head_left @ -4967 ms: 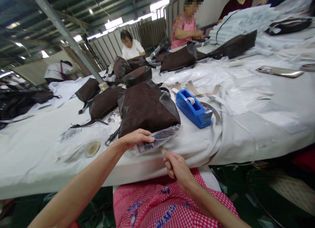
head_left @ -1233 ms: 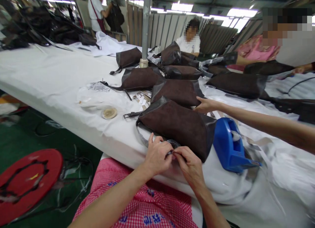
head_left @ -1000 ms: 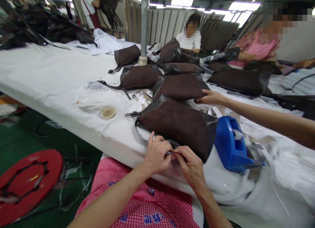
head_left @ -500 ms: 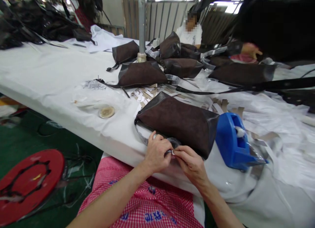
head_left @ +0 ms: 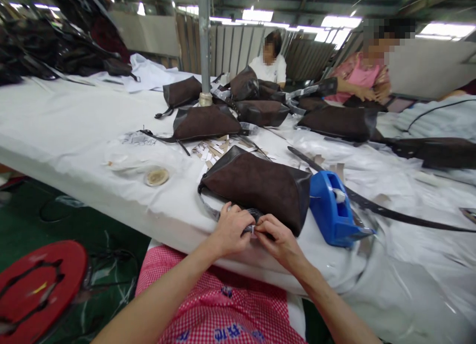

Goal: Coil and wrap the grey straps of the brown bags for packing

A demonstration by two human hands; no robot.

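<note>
A dark brown handbag (head_left: 256, 183) with black ends lies on its side at the table's near edge. Its strap (head_left: 207, 203), partly in clear plastic, curves from the bag's left end toward my hands. My left hand (head_left: 234, 228) is closed round the strap, just in front of the bag. Close against it, my right hand (head_left: 277, 236) pinches a small white strip (head_left: 253, 229) at the strap; fingers hide most of the strip. A blue tape dispenser (head_left: 330, 212) stands beside the bag's right end.
Several similar bags (head_left: 206, 122) lie farther back around a grey post (head_left: 205, 41). Paper scraps (head_left: 213, 150), a tape roll (head_left: 156, 176) and a long black strap (head_left: 386, 210) rest on the white-covered table (head_left: 74, 136). Two co-workers sit opposite. A red stool (head_left: 40, 284) stands lower left.
A large dark mass at upper right has gone from view, uncovering a co-worker in a pink apron. A black strap now lies behind the dispenser. My hands keep nearly the same grip.
</note>
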